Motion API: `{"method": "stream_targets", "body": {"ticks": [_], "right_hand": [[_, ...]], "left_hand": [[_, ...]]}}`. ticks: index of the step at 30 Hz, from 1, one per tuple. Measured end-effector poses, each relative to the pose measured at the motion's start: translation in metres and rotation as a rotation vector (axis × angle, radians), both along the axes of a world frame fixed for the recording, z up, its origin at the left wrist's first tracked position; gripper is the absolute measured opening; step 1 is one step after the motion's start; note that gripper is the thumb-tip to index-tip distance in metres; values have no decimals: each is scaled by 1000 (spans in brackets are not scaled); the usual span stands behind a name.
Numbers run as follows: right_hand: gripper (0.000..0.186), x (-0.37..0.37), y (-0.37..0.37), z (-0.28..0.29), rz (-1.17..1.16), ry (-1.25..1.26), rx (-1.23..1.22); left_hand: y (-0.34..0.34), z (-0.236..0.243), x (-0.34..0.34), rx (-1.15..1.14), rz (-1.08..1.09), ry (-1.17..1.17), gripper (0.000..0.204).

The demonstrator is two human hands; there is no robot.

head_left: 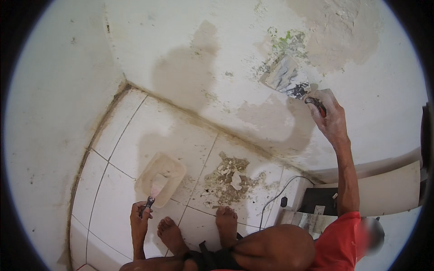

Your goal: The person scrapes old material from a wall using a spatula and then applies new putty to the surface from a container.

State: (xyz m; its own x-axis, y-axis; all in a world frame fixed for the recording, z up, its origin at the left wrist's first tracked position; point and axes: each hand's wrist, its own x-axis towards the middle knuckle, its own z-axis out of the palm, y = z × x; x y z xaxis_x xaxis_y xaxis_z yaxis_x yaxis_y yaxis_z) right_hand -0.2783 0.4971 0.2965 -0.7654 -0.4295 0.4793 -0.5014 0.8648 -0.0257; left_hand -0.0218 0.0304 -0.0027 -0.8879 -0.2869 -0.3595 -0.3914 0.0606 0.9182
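Note:
My right hand (331,115) grips the dark handle of a wide putty knife (285,76). Its broad blade, smeared with pale filler, lies against the white wall beside a rough patch (289,41) showing green and grey flecks. Low on the left, my left hand (137,220) is closed around the dark handle of a smaller putty knife (157,187). That blade reaches into a pale rectangular plastic tub (180,168) on the tiled floor. What the tub holds is hard to make out.
A heap of crumbled plaster (230,178) lies on the floor in front of my bare feet (226,223). Beige filled areas (339,31) mark the wall. A dark cable (275,194) runs at the right, near a black-and-white panel-like object (318,201).

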Motion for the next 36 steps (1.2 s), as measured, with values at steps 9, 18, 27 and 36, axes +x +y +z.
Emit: {"method": "stream_targets", "body": {"ticks": [9, 18, 27, 36], "right_hand": [[70, 0, 18, -12, -156, 365, 515], [71, 10, 40, -11, -224, 389, 576], [69, 40, 56, -9, -529, 230, 601], [66, 110, 60, -29, -339, 177, 258]], "left_hand": [[-1, -1, -2, -8, -40, 13, 27], [-3, 2, -2, 3, -52, -14, 27], [-3, 0, 1, 13, -43, -21, 30], [-5, -2, -2, -1, -37, 17, 28]]}}
